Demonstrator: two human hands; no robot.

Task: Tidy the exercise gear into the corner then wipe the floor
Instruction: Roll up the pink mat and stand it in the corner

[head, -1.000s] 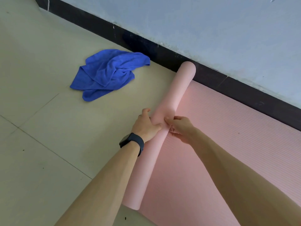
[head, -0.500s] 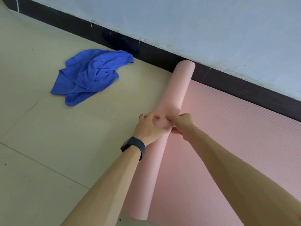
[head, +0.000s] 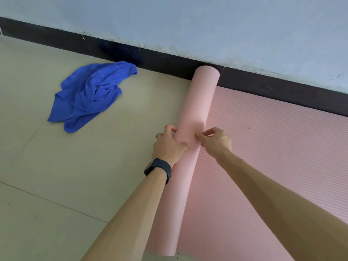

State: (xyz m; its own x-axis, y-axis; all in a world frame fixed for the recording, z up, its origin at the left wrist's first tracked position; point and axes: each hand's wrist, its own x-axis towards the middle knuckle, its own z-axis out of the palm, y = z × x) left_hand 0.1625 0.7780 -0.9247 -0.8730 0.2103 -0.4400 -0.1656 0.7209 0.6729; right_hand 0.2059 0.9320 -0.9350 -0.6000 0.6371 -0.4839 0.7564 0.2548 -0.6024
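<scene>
A pink exercise mat (head: 267, 166) lies on the floor, its left part wound into a long roll (head: 199, 102) that reaches the black skirting. My left hand (head: 167, 146), with a dark watch on the wrist, grips the roll from its left side at mid-length. On the right side, where the roll meets the flat ribbed part, my right hand (head: 216, 141) grips the roll with curled fingers. A crumpled blue cloth (head: 90, 95) lies on the floor to the left, apart from the mat.
Beige floor tiles (head: 56, 185) spread to the left and front. A black skirting board (head: 282, 89) runs under a pale blue wall (head: 207, 25) just beyond the roll's far end.
The roll has turned further to the right over the flat mat and stands more upright in view. Both hands stay on it and have spread slightly apart.
</scene>
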